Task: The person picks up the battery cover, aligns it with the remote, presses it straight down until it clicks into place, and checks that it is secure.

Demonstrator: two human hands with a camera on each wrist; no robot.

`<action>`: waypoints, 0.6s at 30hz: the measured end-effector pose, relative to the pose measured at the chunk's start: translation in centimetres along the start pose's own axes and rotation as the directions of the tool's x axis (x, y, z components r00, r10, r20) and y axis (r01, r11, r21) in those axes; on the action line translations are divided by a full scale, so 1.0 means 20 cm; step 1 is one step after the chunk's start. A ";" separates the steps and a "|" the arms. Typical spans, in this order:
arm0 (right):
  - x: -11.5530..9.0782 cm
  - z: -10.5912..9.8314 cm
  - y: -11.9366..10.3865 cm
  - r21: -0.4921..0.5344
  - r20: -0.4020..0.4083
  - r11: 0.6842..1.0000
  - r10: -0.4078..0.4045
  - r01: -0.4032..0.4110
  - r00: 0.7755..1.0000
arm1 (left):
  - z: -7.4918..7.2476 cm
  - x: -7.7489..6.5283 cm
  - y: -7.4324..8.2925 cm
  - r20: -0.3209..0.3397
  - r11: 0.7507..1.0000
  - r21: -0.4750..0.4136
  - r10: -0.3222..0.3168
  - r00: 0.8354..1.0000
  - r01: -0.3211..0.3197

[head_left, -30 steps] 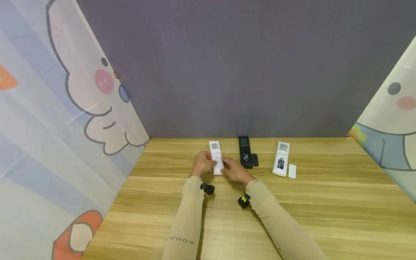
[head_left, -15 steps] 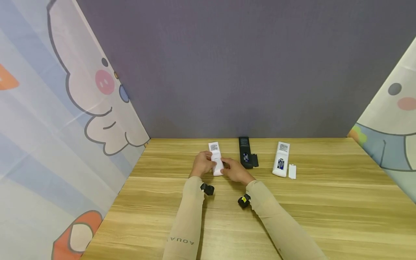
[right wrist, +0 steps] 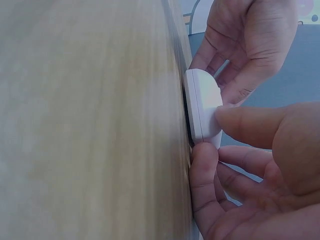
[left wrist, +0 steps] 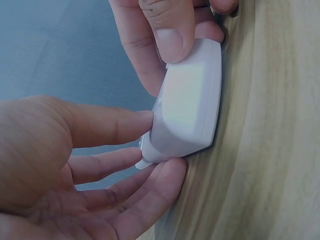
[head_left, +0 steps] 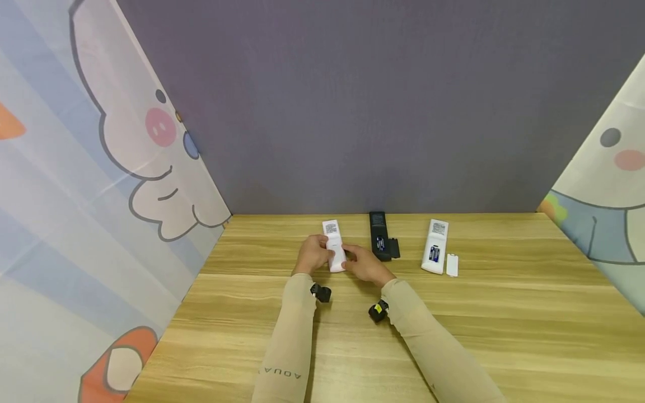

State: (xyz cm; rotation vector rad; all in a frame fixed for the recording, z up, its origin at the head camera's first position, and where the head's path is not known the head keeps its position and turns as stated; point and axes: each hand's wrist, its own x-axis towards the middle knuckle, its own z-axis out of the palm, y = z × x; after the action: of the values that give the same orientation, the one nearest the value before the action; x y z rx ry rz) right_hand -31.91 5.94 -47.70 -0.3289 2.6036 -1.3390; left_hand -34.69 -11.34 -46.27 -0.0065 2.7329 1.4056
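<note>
A white remote control (head_left: 336,244) lies back side up on the wooden table, its printed label at the far end. My left hand (head_left: 312,255) holds its left side, thumb on the back and fingers along the edge. From the other side my right hand (head_left: 368,266) grips it close to the near end. In the left wrist view, the white remote's rounded end (left wrist: 187,105) sits between both hands. The right wrist view has my right thumb on the back of the remote (right wrist: 204,107) and a fingertip against its end. Its battery compartment is not visible under the thumbs.
To the right lies a black remote (head_left: 379,229), batteries showing, with its black cover (head_left: 395,248) beside it. Farther right is another white remote (head_left: 436,238) with batteries exposed and a loose white cover (head_left: 452,265). A dark grey panel (head_left: 342,112) stands behind the table (head_left: 347,358).
</note>
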 end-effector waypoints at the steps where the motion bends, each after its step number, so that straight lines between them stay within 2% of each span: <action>1: 0.00 0.00 0.00 -0.001 -0.001 1.000 -0.004 0.004 1.000 | 0.00 0.00 0.00 -0.002 1.000 0.003 0.001 1.000 -0.001; 8: -0.01 -0.01 0.04 0.021 -0.006 0.999 -0.036 0.036 0.999 | 0.04 -0.01 0.00 -0.005 1.000 0.007 0.006 1.000 -0.006; 18: 0.00 -0.01 0.01 0.026 -0.007 0.999 -0.024 0.024 1.000 | -0.01 -0.02 0.02 -0.016 0.999 0.044 0.015 1.000 -0.014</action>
State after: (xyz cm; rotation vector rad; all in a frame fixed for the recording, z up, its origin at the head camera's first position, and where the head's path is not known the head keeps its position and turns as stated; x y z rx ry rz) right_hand -32.01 6.26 -47.68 -0.3533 2.5929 -1.3828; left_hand -34.38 -11.27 -45.93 0.0042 2.7813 1.3547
